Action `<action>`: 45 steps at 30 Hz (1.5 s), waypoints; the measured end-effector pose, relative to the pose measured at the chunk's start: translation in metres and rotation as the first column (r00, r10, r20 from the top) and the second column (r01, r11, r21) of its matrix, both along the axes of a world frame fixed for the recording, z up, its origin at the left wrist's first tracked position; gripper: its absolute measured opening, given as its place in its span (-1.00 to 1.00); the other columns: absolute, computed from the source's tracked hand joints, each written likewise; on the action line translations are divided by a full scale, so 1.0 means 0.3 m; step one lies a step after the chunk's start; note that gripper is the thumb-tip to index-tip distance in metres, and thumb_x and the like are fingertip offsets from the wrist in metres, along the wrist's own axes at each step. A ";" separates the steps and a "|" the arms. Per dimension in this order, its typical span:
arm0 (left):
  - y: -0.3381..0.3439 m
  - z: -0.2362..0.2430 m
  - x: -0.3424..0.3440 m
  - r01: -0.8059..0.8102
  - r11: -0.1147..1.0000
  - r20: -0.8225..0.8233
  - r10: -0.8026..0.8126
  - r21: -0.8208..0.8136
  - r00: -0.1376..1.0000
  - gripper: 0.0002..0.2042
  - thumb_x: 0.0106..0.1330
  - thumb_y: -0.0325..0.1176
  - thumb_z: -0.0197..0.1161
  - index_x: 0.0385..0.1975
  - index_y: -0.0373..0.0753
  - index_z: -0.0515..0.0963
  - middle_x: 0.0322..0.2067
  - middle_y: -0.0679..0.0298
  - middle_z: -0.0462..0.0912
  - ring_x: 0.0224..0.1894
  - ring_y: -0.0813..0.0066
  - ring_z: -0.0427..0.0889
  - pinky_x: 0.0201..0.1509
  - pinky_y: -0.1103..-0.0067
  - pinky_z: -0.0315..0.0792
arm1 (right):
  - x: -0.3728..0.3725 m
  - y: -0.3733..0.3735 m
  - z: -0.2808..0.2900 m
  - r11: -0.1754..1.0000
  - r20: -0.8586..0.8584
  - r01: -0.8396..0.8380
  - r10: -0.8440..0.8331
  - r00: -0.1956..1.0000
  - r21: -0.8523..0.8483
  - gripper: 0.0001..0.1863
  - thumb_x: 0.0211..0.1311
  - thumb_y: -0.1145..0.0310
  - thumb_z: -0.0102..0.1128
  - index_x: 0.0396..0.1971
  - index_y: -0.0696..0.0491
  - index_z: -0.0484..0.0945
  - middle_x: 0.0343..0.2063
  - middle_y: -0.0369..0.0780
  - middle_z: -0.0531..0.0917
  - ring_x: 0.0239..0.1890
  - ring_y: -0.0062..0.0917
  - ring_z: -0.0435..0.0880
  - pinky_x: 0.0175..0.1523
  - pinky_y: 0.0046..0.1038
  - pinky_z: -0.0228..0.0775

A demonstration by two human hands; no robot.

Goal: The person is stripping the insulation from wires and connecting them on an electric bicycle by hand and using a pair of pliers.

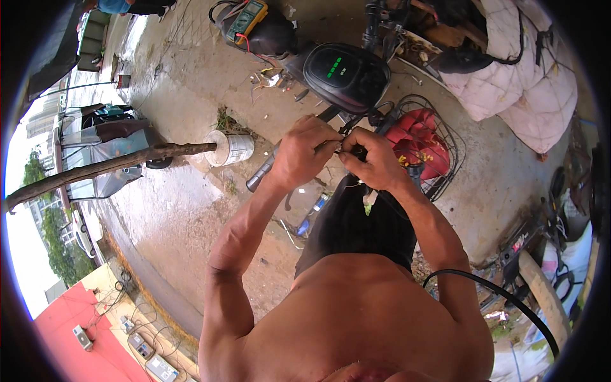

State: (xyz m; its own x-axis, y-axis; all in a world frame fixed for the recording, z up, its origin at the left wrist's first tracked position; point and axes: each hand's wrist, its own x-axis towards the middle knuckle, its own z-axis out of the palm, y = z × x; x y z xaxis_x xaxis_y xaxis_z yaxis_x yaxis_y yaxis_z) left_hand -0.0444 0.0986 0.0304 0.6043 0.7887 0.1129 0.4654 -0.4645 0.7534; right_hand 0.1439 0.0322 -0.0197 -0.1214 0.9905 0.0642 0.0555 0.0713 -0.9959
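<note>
Small wire-like piece [339, 147] is at frame centre, below the black dash pod [347, 79]. Left hand [307, 151] and right hand [374, 160] both look pinched closed on it, thumb to fingertips. I'd brace the wrists, pinch close in, work it gently, no yanking. Fingers hide most of it; can't tell bare metal from insulation, or where the multimeter's [247, 20] red lead ends, upper frame.

left grip [305, 153] and right grip [373, 159] side by side here, display unit [349, 77] straight ahead, basket [453, 170] just to the right, fabric bundle [421, 130] inside it, multimeter [247, 21] farther ahead, leftward, bucket [234, 150] out left, pole [121, 164] standing in it
</note>
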 end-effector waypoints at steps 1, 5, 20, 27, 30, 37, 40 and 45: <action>0.000 0.000 0.002 0.001 1.000 0.001 -0.001 0.000 1.000 -0.86 0.10 -0.54 0.35 -0.32 -0.25 0.69 -0.32 0.18 0.65 -0.20 0.12 0.62 -0.08 0.34 0.51 | 0.001 0.000 0.011 1.000 0.016 -0.003 0.003 1.000 -0.011 -0.86 0.13 0.45 0.32 -0.39 0.16 0.53 -0.47 -0.20 0.65 -0.42 -0.47 0.64 -0.27 -0.40 0.47; 0.002 0.001 0.016 0.048 0.991 -0.048 -0.043 0.122 0.998 -0.88 0.07 -0.60 0.33 -0.39 -0.29 0.63 -0.37 0.17 0.62 -0.24 0.15 0.63 -0.15 0.36 0.53 | 0.010 0.004 0.002 0.999 0.078 -0.026 0.024 0.997 0.030 -0.84 0.13 0.41 0.29 -0.38 0.16 0.54 -0.45 -0.17 0.63 -0.40 -0.37 0.64 -0.26 -0.35 0.46; -0.015 -0.008 0.048 -0.148 0.978 -0.073 0.160 0.144 0.984 -0.88 0.05 -0.59 0.28 -0.42 -0.26 0.55 -0.39 0.16 0.57 -0.29 0.08 0.60 -0.22 0.33 0.50 | -0.011 0.047 -0.070 0.998 -0.108 -0.051 0.056 0.993 0.045 -0.88 0.19 0.45 0.21 -0.42 0.17 0.49 -0.49 -0.20 0.55 -0.45 -0.43 0.53 -0.31 -0.39 0.38; 0.003 -0.030 0.045 -0.236 0.957 -0.010 0.241 0.167 0.970 -0.90 0.09 -0.60 0.25 -0.40 -0.29 0.54 -0.39 0.14 0.58 -0.34 0.12 0.61 -0.27 0.39 0.50 | -0.007 0.034 -0.067 0.993 -0.135 -0.118 0.116 0.984 -0.006 -0.88 0.20 0.43 0.22 -0.42 0.15 0.50 -0.49 -0.21 0.55 -0.44 -0.45 0.53 -0.28 -0.42 0.38; 0.024 -0.002 0.065 -0.378 0.926 0.022 0.378 0.001 0.925 -0.94 0.17 -0.58 0.24 -0.38 -0.33 0.56 -0.39 0.12 0.58 -0.36 0.23 0.63 -0.27 0.47 0.48 | 0.000 -0.045 -0.112 0.984 -0.158 -0.105 0.128 0.979 0.143 -0.87 0.23 0.44 0.26 -0.42 0.15 0.51 -0.49 -0.25 0.55 -0.47 -0.55 0.49 -0.32 -0.47 0.35; -0.047 0.016 0.052 -0.226 0.974 0.159 0.227 -0.026 0.961 -0.87 0.25 -0.55 0.30 -0.23 -0.30 0.68 -0.32 0.15 0.61 -0.33 0.24 0.61 -0.21 0.47 0.49 | -0.024 -0.130 -0.092 0.972 -0.180 0.121 -0.158 0.971 -0.201 -0.92 0.32 0.46 0.28 -0.29 0.13 0.58 -0.48 -0.39 0.55 -0.47 -0.80 0.39 -0.36 -0.63 0.25; -0.151 0.029 0.053 -0.165 0.947 -0.002 0.172 0.276 0.985 -0.85 0.24 -0.54 0.34 -0.20 -0.31 0.70 -0.26 0.18 0.63 -0.16 0.26 0.63 -0.13 0.47 0.51 | -0.042 -0.163 -0.095 0.938 -0.332 0.108 -0.222 0.917 -0.329 -0.92 0.38 0.45 0.24 -0.23 0.12 0.59 -0.50 -0.40 0.57 -0.55 -0.82 0.42 -0.46 -0.67 0.29; -0.289 0.040 0.068 -0.373 0.927 0.009 0.373 0.040 0.928 -0.82 0.29 -0.54 0.29 -0.13 -0.29 0.69 -0.31 0.15 0.65 -0.37 0.38 0.65 -0.27 0.55 0.52 | -0.038 -0.183 -0.077 0.873 -0.446 0.008 -0.258 0.857 -0.488 -0.90 0.40 0.44 0.20 -0.17 0.12 0.59 -0.48 -0.39 0.58 -0.63 -0.82 0.45 -0.58 -0.70 0.30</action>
